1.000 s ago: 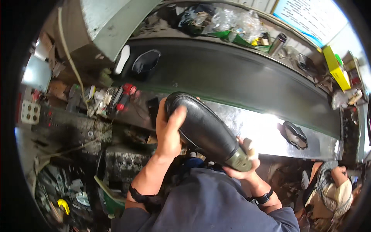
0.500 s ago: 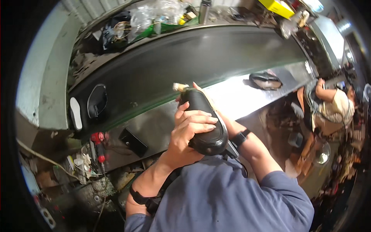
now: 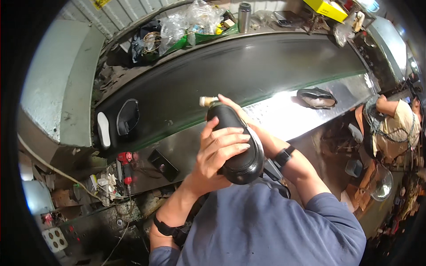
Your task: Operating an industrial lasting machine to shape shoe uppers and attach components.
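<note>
A black leather shoe (image 3: 239,166) with a rounded toe is held in front of my chest, its toe toward me. My left hand (image 3: 217,148) wraps over it from the left, fingers closed across the top. On the far right side my right hand (image 3: 231,106) grips the other end, most of its fingers hidden behind the shoe. A pale, yellowish stub (image 3: 207,101) sticks out past that end; I cannot tell what it is.
A long dark belt (image 3: 248,62) carries a white insole (image 3: 103,130) and a black shoe upper (image 3: 128,116) at left. On the metal ledge (image 3: 284,116) are another black shoe (image 3: 317,98), a black phone (image 3: 163,165) and a red-black power tool (image 3: 127,167). Another person (image 3: 397,126) is at right.
The view has shifted, so the surroundings sit lower and farther right. The shoe stays in both hands, nearly in the same place.
</note>
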Demonstrator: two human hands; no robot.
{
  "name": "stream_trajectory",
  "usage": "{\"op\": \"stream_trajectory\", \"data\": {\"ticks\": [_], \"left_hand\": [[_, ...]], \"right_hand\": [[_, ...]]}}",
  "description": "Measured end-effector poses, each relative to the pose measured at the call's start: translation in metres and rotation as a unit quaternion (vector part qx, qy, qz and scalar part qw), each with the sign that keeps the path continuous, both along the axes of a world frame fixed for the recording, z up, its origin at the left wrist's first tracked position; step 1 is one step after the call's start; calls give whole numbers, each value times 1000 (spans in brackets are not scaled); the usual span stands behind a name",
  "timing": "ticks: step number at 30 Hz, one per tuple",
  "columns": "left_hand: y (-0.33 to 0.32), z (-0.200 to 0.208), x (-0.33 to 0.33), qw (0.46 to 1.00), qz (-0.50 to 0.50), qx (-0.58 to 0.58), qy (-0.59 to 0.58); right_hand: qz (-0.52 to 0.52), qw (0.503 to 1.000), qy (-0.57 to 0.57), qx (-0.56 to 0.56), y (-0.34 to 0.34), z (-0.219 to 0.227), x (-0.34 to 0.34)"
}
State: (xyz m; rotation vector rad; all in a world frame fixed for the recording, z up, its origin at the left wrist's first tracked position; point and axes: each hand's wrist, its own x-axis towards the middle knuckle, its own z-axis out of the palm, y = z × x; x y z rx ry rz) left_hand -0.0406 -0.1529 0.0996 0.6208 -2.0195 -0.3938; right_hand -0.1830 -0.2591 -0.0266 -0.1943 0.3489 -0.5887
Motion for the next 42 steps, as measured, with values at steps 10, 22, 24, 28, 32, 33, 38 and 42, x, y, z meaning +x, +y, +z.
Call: {"op": "stream_trajectory", "data": {"ticks": [10,22,24,28,32,33,38,42], "left_hand": [[-1,-3,37,798,138,378,449],[21,-5,14,739,119,433,502],[21,-5,8,762,182,399,476],[19,-5,11,694,178,453,530],[16,-7,17,664,87,463,581],[16,-8,16,667,46,471,576],[5,-12,7,688,170,455,539],[1,-11,5,655,114,459,589]], "right_hand": [[32,893,332,-303,67,54,6],[-234,661,432,-568,69,132,20],[-307,472,408,-719,60,128,24],[-188,842,260,-433,55,120,27],[-188,801,329,-463,68,113,16],[-187,710,393,-553,67,112,13],[-156,678,426,-578,63,108,3],[-122,789,381,-466,77,103,-3]]}}
